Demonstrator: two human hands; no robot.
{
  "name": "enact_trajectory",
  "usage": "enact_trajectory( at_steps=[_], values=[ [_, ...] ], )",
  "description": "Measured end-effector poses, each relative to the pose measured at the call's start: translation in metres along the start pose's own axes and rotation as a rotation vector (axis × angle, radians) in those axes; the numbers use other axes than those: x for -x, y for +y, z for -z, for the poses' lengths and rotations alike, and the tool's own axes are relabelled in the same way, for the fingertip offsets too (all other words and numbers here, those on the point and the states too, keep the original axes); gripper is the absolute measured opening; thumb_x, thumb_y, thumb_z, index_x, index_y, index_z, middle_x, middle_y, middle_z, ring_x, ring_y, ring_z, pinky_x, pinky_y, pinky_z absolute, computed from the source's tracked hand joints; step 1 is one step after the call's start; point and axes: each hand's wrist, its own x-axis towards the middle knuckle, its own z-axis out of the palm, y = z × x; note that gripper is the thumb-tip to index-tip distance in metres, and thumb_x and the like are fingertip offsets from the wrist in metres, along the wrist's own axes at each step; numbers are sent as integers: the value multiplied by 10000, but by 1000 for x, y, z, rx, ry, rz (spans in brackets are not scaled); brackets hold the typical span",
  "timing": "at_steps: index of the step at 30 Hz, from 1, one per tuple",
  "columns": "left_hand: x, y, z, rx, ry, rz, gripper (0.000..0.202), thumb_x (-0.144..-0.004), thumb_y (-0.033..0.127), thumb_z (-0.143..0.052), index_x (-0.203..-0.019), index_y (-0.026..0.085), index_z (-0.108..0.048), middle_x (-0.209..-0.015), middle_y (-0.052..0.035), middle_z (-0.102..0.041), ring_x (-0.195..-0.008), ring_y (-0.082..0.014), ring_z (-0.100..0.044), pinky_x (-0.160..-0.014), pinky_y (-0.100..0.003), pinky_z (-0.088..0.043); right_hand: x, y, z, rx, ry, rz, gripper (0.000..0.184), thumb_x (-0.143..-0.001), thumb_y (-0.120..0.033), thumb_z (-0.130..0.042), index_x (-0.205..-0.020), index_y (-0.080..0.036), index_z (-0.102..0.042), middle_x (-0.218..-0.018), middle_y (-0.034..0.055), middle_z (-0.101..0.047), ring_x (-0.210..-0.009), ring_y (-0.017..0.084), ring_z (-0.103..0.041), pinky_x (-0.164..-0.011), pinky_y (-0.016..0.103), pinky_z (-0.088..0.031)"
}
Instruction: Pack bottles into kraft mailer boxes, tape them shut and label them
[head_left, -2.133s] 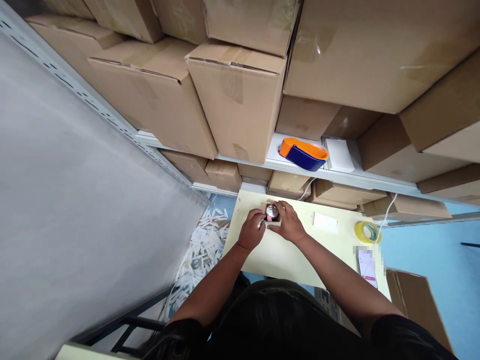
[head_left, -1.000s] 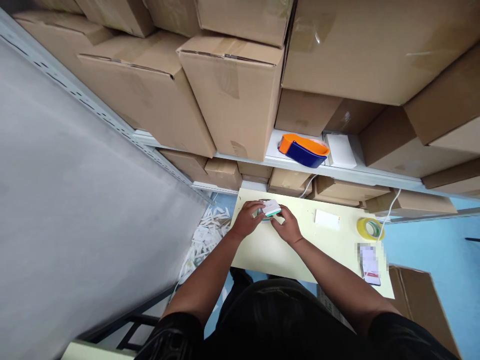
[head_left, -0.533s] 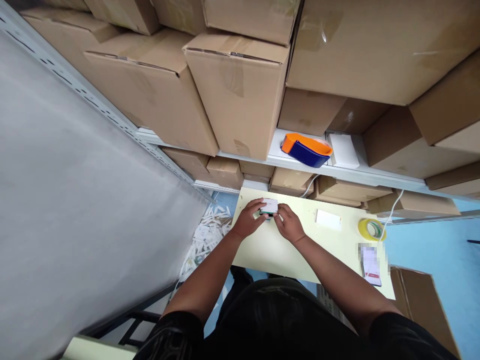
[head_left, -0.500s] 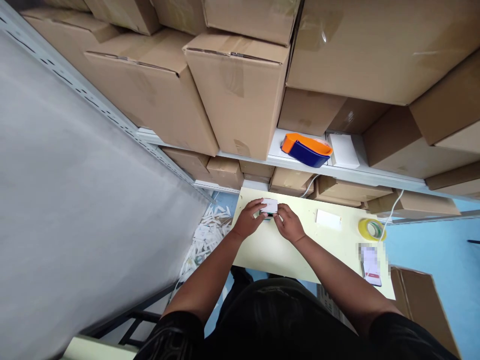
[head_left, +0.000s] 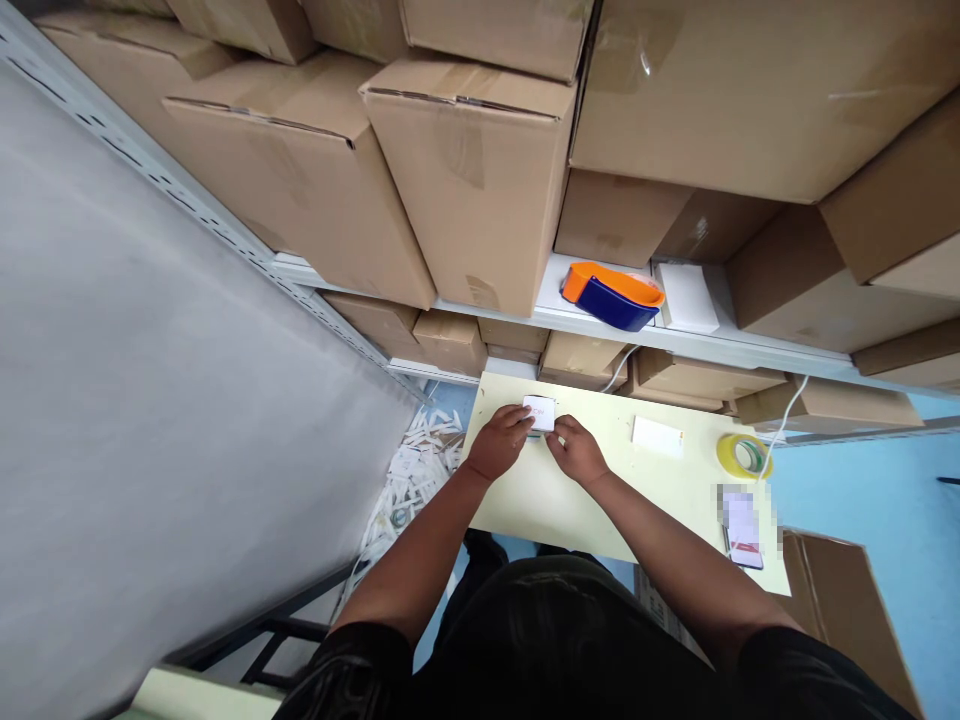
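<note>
A small white box (head_left: 540, 412) with a faint red mark on top rests near the far edge of a pale yellow table (head_left: 555, 500). My left hand (head_left: 501, 444) is curled against the box's left side, fingers closed on it. My right hand (head_left: 576, 451) pinches the box's near right corner. Both hands hold the box down on the table top. What lies under the box is hidden.
A white card (head_left: 657, 436), a roll of clear tape (head_left: 742, 456) and a phone (head_left: 741, 527) lie to the right on the table. An orange and blue bin (head_left: 611, 296) sits on the shelf among stacked cardboard boxes (head_left: 465, 170). Paper scraps (head_left: 409, 475) litter the floor at left.
A round pink item in an open carton was between my hands; now a closed white box is there. My hands have shifted slightly and press closer on it.
</note>
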Motion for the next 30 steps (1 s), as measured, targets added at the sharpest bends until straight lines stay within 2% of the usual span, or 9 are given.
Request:
enact_trajectory(
  at_steps=[7,10,12,15,17,19,21,24,30],
  values=[
    [11,-4,-1,-40,-76,-22,350,-959,224,-612,-1304,242,-670,-1454,-102,-620,-1392,-280,-542,-1162,-519,-493,-3,-1,0,-19,-50,-70,368,-1033,-415,-436,-728,-240,-545,-815,35,-622,-738,194,-608,-699,316,-504],
    [11,-1,-2,-28,-70,-5,345,-966,210,-592,-1302,248,-658,-1464,-100,-608,-1369,-268,-562,-1155,-495,-499,-4,-2,-1,-126,-75,-198,408,-1009,-470,-457,-666,-252,-483,-706,3,-602,-655,190,-588,-629,309,-475],
    [11,3,-6,-5,-43,43,325,-963,202,-587,-1276,248,-662,-1448,-101,-610,-1346,-266,-577,-1141,-484,-509,-4,0,-2,-207,-71,-300,373,-971,-516,-513,-703,-257,-500,-662,-23,-597,-626,192,-593,-604,308,-472],
    [13,7,-18,115,38,256,464,-907,166,-625,-1365,227,-584,-1476,-131,-558,-1274,-260,-624,-1009,-427,-597,-3,8,-7,-302,-45,-388,260,-885,-491,-645,-974,-256,-577,-873,-12,-711,-715,204,-672,-645,325,-525],
    [17,4,-30,228,52,424,633,-853,147,-667,-1457,211,-489,-1464,-159,-557,-1189,-257,-671,-870,-382,-640,-3,16,-14,-348,-75,-405,432,-830,-415,-711,-1197,-255,-551,-1118,37,-735,-832,217,-722,-710,351,-565],
    [20,-2,-43,312,9,532,698,-819,146,-699,-1475,196,-465,-1399,-172,-612,-1134,-272,-696,-801,-377,-643,-4,25,-24,-366,-141,-414,578,-791,-341,-743,-1314,-247,-515,-1222,78,-724,-913,239,-745,-761,380,-585],
    [21,-11,-51,356,-31,583,678,-806,148,-714,-1449,180,-500,-1337,-179,-660,-1127,-297,-699,-804,-405,-636,-8,30,-34,-360,-184,-435,627,-774,-284,-744,-1352,-234,-508,-1213,97,-735,-954,258,-754,-791,400,-596],
    [15,-25,-54,418,-14,592,666,-794,129,-713,-1433,166,-527,-1310,-187,-681,-1113,-304,-704,-859,-433,-620,-22,32,-49,-380,-181,-444,681,-771,-234,-732,-1404,-228,-481,-1194,106,-745,-996,269,-756,-819,406,-607],
    [-9,-52,-35,478,27,645,702,-756,83,-677,-1437,185,-536,-1304,-135,-696,-1133,-277,-693,-983,-412,-567,-68,19,-69,-462,-249,-495,842,-741,-194,-755,-1493,-267,-383,-1329,92,-688,-1166,263,-701,-967,402,-570]
  ],
)
